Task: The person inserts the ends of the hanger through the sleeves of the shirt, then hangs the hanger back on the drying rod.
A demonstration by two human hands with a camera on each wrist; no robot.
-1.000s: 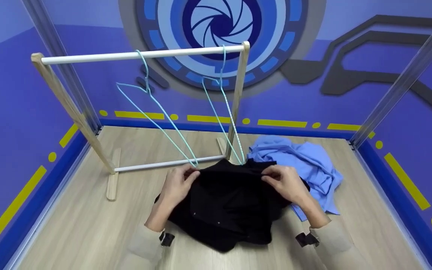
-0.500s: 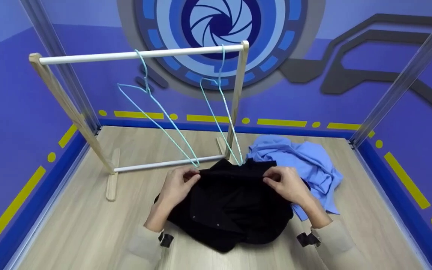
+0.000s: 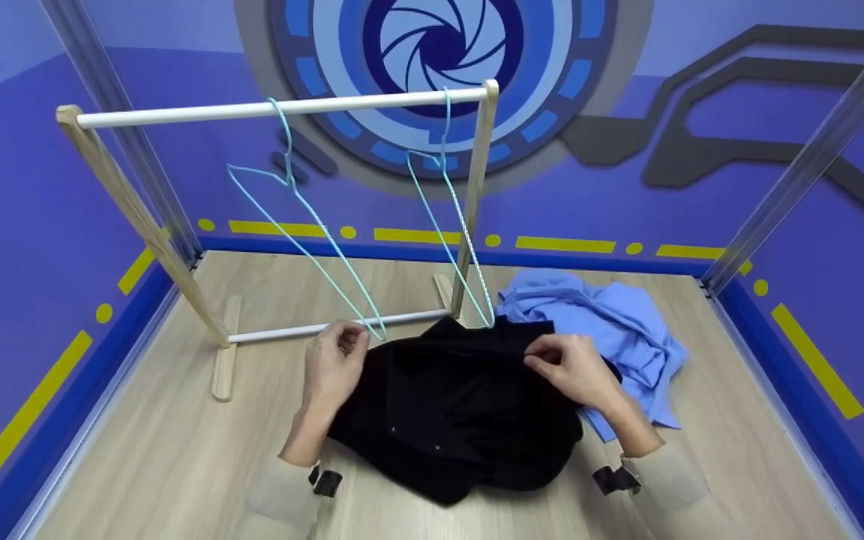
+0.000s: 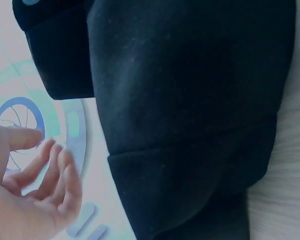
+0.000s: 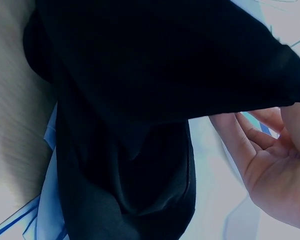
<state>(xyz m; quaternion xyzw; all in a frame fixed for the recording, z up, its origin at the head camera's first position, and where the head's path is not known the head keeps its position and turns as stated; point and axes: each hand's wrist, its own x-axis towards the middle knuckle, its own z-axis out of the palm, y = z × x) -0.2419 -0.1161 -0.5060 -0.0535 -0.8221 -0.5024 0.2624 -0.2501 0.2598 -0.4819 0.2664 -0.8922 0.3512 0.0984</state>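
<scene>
A black shirt (image 3: 469,420), bunched and showing small light buttons, lies in front of me below the hangers. My right hand (image 3: 576,369) pinches its upper edge on the right side, and in the right wrist view the cloth (image 5: 155,65) stretches from those fingertips. My left hand (image 3: 333,367) is just off the shirt's left edge. In the left wrist view, its fingers are loosely curled, with a gap between thumb and fingertips (image 4: 67,162) and nothing in them. A dark panel of the shirt (image 4: 185,100) fills much of that view.
A wooden rack (image 3: 132,202) with a white top bar (image 3: 192,115) stands behind, to the left. Two light-green wire hangers hang from it, the left hanger (image 3: 319,225) and the right hanger (image 3: 456,202). A crumpled blue shirt (image 3: 612,322) lies right of the black one. Patterned walls enclose the table (image 3: 139,450).
My left hand has let go of the shirt's upper edge and moved a little left. The right hand keeps its pinch in about the same place. The shirt's lower right part has dropped and spread.
</scene>
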